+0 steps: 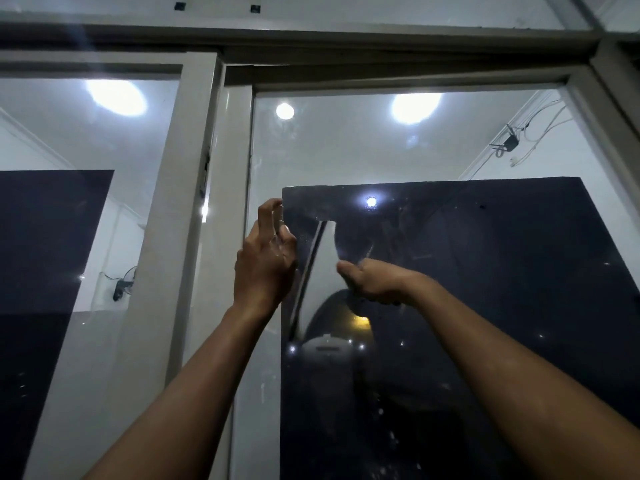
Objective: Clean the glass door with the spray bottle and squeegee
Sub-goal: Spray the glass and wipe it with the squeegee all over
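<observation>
The glass door (467,289) fills the view, its pane backed by a dark sheet and speckled with droplets. My right hand (372,285) grips the handle of a white squeegee (327,244). The squeegee's long dark rubber edge stands nearly upright against the glass near the pane's left side. My left hand (263,268) is raised beside the squeegee at the dark sheet's upper left corner. Its fingers curl round a small clear spray bottle (277,242), which is mostly hidden by the hand.
A white door frame (239,168) runs up the left of the pane, with a second framed pane (69,237) beyond it. A lintel (381,39) crosses overhead. Ceiling lights and wall cables reflect in the glass.
</observation>
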The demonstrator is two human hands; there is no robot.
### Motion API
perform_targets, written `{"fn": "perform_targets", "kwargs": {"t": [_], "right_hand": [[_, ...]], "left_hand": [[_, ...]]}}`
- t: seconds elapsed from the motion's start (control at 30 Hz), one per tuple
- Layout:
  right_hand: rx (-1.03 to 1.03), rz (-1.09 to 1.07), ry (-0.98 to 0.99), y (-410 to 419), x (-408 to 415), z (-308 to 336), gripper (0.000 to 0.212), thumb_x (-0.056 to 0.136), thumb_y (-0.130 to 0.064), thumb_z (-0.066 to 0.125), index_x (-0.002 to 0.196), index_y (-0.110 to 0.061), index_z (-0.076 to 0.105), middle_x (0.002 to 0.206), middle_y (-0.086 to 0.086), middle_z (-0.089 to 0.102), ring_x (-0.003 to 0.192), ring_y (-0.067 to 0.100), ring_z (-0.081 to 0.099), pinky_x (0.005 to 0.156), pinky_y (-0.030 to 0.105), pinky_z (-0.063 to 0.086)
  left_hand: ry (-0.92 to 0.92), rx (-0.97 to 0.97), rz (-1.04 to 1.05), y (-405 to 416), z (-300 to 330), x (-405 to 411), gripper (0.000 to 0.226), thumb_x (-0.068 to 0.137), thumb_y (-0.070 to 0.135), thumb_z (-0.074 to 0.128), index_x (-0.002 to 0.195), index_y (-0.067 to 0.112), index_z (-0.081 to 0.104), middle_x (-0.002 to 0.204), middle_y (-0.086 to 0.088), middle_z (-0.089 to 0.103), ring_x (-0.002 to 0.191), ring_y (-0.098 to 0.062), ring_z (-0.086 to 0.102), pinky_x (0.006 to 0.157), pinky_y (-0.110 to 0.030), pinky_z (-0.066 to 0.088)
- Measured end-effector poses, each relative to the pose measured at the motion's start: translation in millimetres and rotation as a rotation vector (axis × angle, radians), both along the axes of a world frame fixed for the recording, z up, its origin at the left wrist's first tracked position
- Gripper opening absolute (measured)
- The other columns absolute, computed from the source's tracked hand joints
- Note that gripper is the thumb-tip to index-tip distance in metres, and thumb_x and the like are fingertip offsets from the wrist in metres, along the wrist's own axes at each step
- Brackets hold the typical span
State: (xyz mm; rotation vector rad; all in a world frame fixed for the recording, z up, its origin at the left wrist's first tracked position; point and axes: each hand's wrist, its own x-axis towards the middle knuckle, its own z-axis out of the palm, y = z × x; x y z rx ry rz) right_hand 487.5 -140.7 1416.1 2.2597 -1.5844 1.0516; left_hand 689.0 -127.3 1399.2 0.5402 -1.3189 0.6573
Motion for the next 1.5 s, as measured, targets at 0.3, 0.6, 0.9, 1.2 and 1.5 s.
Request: {"fn": "perform_targets", "kwargs": {"t": [0.3,0.6,0.9,1.2,1.5], "right_hand": [[-0.235,-0.163,0.095,26,-50,-30,0.062,0.096,-0.074,0.018,0.067,-0.031,0.053,0.105,0.005,0.068,0.101,0.029,0.063,0.086,0.041,0.046],[-0.188,-0.165,0.276,0,31,17,0.067,0.098,-0.071,0.021,0.121,-0.027,0.066,0.130,0.011,0.063,0.116,0.031,0.059,0.093,0.045,0.044],[-0.114,-0.289,0.142,14,-114,-14,0.071,0.089,-0.083,0.015,0.075,-0.030,0.061,0.102,-0.004,0.070,0.093,0.021,0.061,0.081,0.038,0.043],[-0.208,-0.106,0.156,28,-9,31,0.062,0.099,-0.069,0.021,0.088,-0.022,0.059,0.122,0.010,0.064,0.107,0.029,0.058,0.095,0.045,0.046],[0.007,-0.026,-0.094,8,-6,12,0.053,0.102,-0.057,0.024,0.081,-0.016,0.051,0.065,0.004,0.046,0.051,0.018,0.040,0.049,0.027,0.030]], "left_hand": [[-0.008,-0.009,-0.055,3,-9,-6,0.038,0.106,0.021,0.042,0.144,0.022,0.036,0.089,-0.002,0.055,0.070,-0.021,0.059,0.067,-0.042,0.056],[-0.019,0.012,-0.034,6,-18,-10,0.039,0.104,0.022,0.043,0.142,0.026,0.034,0.086,-0.003,0.054,0.065,-0.017,0.055,0.058,-0.036,0.049],[-0.048,0.067,-0.049,6,-27,-13,0.040,0.106,0.022,0.043,0.145,0.021,0.038,0.092,-0.005,0.059,0.067,-0.012,0.056,0.064,-0.032,0.050],[-0.052,0.090,-0.051,11,-30,-15,0.040,0.105,0.020,0.043,0.145,0.019,0.039,0.085,-0.005,0.056,0.065,-0.010,0.053,0.056,-0.027,0.043],[-0.048,0.108,-0.035,10,-38,-6,0.039,0.106,0.020,0.043,0.145,0.021,0.039,0.088,-0.003,0.058,0.069,-0.004,0.053,0.058,-0.018,0.038]]}}
